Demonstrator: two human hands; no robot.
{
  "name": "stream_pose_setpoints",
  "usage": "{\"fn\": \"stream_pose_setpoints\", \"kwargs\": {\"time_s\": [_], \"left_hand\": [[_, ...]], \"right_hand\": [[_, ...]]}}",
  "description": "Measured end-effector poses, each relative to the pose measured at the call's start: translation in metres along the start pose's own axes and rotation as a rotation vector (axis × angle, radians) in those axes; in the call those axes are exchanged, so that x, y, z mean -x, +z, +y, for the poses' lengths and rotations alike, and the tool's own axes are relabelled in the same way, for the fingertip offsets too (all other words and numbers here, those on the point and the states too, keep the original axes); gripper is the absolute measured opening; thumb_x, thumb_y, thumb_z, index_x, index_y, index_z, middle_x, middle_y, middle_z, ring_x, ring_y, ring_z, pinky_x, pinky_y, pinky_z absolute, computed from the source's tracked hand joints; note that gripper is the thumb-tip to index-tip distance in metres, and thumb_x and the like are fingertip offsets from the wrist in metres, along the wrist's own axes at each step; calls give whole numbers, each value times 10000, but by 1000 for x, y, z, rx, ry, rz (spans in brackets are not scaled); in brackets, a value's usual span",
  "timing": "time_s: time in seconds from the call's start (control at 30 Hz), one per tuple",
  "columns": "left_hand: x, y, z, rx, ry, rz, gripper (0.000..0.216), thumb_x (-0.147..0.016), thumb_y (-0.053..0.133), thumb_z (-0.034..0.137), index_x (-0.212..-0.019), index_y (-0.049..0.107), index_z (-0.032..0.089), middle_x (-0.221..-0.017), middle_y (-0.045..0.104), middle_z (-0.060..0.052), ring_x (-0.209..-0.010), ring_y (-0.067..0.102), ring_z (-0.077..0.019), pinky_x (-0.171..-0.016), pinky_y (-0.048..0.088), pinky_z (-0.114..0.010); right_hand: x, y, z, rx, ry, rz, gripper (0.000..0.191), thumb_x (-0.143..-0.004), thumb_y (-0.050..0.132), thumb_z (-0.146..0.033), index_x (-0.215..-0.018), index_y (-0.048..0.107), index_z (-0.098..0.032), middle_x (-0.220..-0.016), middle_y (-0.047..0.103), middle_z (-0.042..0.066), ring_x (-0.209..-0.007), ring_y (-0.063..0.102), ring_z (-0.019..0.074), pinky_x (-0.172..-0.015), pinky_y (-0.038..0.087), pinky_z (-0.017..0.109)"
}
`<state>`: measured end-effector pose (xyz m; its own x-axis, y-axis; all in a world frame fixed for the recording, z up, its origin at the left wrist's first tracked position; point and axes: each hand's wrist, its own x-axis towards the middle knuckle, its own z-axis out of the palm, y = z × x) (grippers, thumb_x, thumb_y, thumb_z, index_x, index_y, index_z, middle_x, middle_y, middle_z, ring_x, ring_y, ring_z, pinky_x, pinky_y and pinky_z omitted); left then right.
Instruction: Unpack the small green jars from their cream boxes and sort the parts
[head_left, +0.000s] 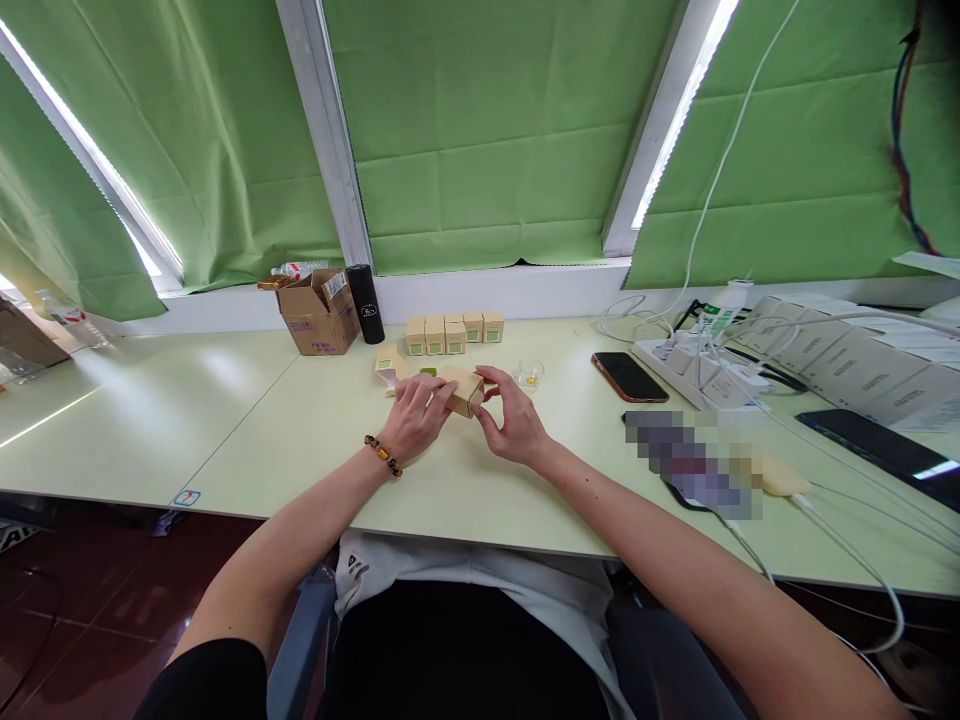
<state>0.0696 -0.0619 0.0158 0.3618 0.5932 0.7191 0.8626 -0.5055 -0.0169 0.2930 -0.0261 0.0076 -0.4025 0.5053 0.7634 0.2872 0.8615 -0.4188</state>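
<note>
A small tan cardboard box (463, 392) is tilted between my two hands above the table. My left hand (418, 415), with a beaded bracelet at its wrist, has its fingers closed over the box's left side. From the right, my right hand (514, 415) grips the box's end between thumb and fingers. Just beyond my left hand lies another small box (388, 360) with a pale flap or paper at its front. A small green item (428, 372) is partly hidden behind my left fingers. A little clear glass cup (530, 375) with something yellow inside stands beyond my right hand.
Several small tan boxes (436, 335) stand in a row at the back. Left of them are a black cylinder (365, 305) and an open carton (319, 315). To the right lie a phone (630, 377), a power strip (675, 365), cables and several white boxes (832, 350).
</note>
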Motion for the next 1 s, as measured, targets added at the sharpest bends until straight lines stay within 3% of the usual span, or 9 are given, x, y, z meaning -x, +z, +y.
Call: {"fn": "stream_pose_setpoints", "kwargs": {"time_s": [0.37,0.53,1.0], "left_hand": [[-2,2,4,-63,37,-61,306,-989,575,183,-1289,625,211,-1101,642,-130,-1165,620,-327,-1027,465,-521],[-2,3,5,-89,94,-119,326,-948,571,157,-1272,599,184,-1088,625,-142,-1155,601,-339,-1019,499,-539],[-4,5,7,-1,27,-189,381,-981,656,323,-1310,531,180,-1185,611,-150,-1096,598,-325,-945,536,-494]], "right_hand": [[0,3,0,-9,98,-115,655,-994,501,-244,-1592,235,-255,-1319,607,167,-1061,675,287,-880,620,480],[-2,4,-6,-20,131,-163,706,-954,507,-185,-1594,214,-235,-1220,636,155,-1144,665,307,-907,611,479],[-4,5,-6,11,234,-142,623,-929,478,-183,-1511,266,-251,-1465,606,221,-968,744,289,-816,614,479]]}}
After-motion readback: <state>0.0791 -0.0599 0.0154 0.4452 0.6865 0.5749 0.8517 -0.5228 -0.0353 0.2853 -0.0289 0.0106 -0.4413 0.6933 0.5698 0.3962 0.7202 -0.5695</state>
